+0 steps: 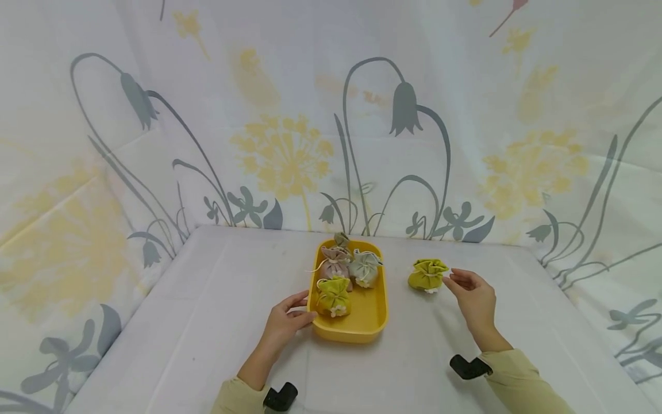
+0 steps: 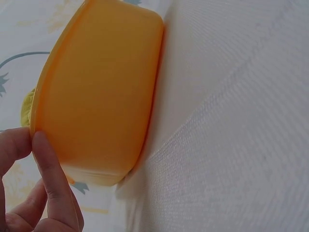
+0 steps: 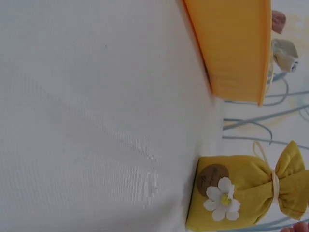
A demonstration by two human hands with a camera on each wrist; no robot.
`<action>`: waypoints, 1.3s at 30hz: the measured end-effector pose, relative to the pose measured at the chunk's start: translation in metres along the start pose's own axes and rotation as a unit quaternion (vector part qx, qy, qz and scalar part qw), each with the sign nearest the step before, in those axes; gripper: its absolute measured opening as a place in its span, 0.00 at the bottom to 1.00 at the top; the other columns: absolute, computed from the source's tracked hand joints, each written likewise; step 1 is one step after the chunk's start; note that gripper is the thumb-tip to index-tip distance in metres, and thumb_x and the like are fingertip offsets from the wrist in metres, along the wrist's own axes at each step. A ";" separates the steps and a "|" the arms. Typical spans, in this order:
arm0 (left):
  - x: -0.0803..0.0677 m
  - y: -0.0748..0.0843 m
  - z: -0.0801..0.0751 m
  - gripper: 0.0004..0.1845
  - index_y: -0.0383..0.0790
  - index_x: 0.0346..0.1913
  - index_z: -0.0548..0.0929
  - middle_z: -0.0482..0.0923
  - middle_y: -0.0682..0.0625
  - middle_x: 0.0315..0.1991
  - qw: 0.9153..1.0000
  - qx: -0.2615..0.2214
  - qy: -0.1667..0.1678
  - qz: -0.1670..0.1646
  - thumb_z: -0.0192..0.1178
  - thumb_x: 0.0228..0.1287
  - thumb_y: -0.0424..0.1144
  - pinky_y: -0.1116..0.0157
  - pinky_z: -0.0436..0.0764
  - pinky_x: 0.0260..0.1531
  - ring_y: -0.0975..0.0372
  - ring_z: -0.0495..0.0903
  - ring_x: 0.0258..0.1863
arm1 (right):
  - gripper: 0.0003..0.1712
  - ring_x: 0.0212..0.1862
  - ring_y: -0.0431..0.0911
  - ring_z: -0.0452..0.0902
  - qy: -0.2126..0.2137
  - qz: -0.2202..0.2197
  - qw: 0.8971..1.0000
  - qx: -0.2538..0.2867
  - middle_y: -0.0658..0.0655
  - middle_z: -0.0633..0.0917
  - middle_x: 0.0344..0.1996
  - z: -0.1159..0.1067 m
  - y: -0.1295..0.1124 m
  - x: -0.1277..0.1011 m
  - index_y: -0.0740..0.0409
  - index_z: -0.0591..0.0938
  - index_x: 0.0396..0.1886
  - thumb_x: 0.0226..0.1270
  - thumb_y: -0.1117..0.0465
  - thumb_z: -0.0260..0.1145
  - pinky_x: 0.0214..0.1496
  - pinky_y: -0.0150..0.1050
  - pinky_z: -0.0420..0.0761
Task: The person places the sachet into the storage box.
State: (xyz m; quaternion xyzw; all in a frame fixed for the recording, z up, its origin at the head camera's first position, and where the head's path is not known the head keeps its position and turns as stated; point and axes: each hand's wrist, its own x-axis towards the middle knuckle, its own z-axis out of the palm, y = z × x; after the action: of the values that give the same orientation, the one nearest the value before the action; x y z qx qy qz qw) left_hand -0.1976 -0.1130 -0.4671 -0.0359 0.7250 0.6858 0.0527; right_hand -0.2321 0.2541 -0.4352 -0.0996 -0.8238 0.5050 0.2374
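A yellow plastic tray (image 1: 369, 310) stands on the white table. My left hand (image 1: 283, 323) pinches its left rim between thumb and fingers; the left wrist view shows the fingertips (image 2: 43, 145) on that rim. Inside the tray are small drawstring pouches: a yellow-green one (image 1: 333, 297) in front, a pinkish one (image 1: 335, 263), a pale grey-green one (image 1: 365, 269) and a darker one (image 1: 341, 240) at the back. Another yellow-green pouch (image 3: 236, 186) with a white flower and a round brown tag stands upright right of the tray. My right hand (image 1: 474, 299) is beside its gathered top, fingers loosely bent, holding nothing.
White cloth covers the table (image 1: 207, 322). Behind and at the sides hangs a curtain (image 1: 289, 86) printed with grey and yellow flowers. Black devices (image 1: 469, 367) are strapped at both wrists, over beige sleeves.
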 end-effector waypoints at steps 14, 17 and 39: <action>0.001 0.003 -0.001 0.29 0.35 0.62 0.72 0.71 0.42 0.49 1.000 0.002 0.001 0.001 0.66 0.56 0.33 0.65 0.82 0.38 0.60 0.78 0.39 | 0.30 0.37 0.26 0.72 -0.105 0.010 0.994 0.012 0.65 0.78 0.51 0.009 -0.001 0.024 0.67 0.75 0.57 0.57 0.57 0.70 0.38 0.19 0.74; 0.001 0.003 0.000 0.29 0.35 0.62 0.72 0.71 0.42 0.49 1.000 0.002 0.000 0.000 0.66 0.56 0.33 0.64 0.82 0.38 0.60 0.78 0.39 | 0.31 0.37 0.27 0.71 -0.134 0.018 0.991 0.014 0.66 0.77 0.53 0.010 -0.003 0.027 0.67 0.73 0.59 0.58 0.57 0.69 0.39 0.20 0.75; 0.000 0.001 -0.001 0.29 0.33 0.62 0.71 0.71 0.41 0.49 1.000 -0.008 -0.008 0.004 0.66 0.56 0.33 0.65 0.82 0.38 0.60 0.79 0.38 | 0.26 0.40 0.37 0.72 -0.131 0.043 0.989 -0.045 0.54 0.85 0.37 0.011 -0.006 0.027 0.66 0.83 0.46 0.55 0.50 0.71 0.39 0.28 0.73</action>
State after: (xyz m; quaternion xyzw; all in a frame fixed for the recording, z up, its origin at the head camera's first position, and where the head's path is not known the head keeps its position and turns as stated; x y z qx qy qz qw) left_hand -0.1977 -0.1141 -0.4661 -0.0284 0.7195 0.6917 0.0557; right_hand -0.2606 0.2537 -0.4263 -0.0785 -0.8646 0.4859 0.1009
